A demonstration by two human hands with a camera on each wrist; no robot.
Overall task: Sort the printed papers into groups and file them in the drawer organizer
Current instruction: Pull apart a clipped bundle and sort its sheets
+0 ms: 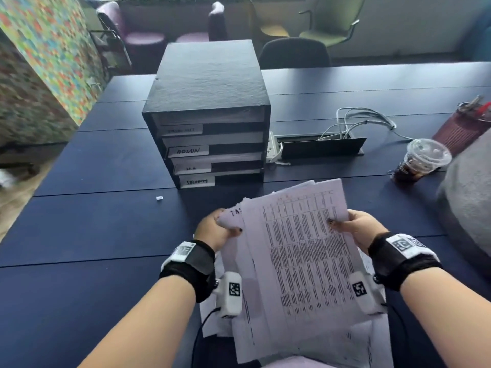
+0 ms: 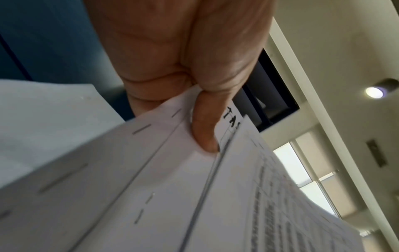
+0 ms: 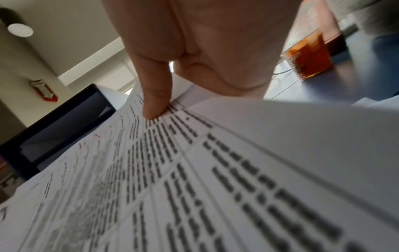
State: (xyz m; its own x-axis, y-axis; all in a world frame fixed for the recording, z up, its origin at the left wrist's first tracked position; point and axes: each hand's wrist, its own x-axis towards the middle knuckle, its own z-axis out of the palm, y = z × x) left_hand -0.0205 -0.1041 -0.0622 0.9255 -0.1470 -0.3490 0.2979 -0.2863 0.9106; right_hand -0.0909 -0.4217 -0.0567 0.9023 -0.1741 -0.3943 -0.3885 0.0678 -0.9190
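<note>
Loose stack of printed papers [image 1: 300,251], white, fanned and uneven at the edges; top sheet covered in dense black table text, blurred beyond reading, with faint red marks near its far edge; sheet beneath showing handwritten "TAS" at the left corner. Held up above the near edge of the dark blue table [image 1: 93,224], tilted toward the viewer, more sheets spilling underneath toward the lap.

Left hand [image 1: 215,231] clamped on the stack's far-left corner, thumb [image 2: 205,129] pressed on top, fingers curled behind. Right hand [image 1: 358,229] clamped on the right edge of the top sheet, thumb [image 3: 155,95] flat on the print, other fingers hidden under the paper.

Black drawer organizer [image 1: 210,112] upright on the table just beyond the papers, four stacked trays with white labels: top one illegible, then "ADMIN", a faint third, a bottom one resembling "SECURITY". White sheets lying in the upper three trays; bottom tray contents impossible to tell
</note>
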